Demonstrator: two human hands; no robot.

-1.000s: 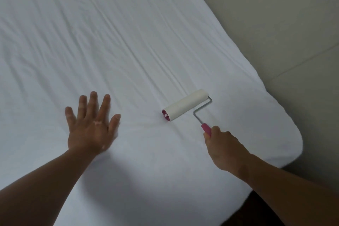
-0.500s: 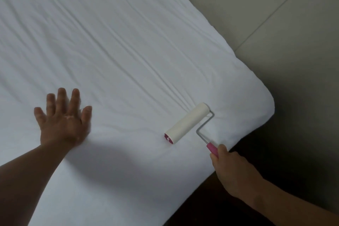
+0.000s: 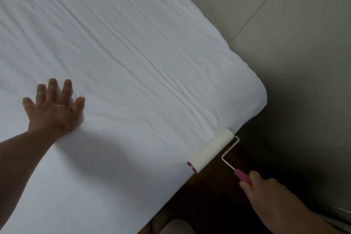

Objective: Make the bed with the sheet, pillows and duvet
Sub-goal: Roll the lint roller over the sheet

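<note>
The sheet [image 3: 142,53] is on but creased, left hand [image 3: 54,110] spread flat, right hand [image 3: 266,188] gripping a roller [image 3: 212,148]; no pillows or duvet show.

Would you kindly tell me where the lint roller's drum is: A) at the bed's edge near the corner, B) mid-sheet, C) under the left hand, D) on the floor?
A: the lint roller lies along the edge of the sheet near the corner, its handle held off the bed by the right hand.

Dim, soft light (slight motion blur)
</note>
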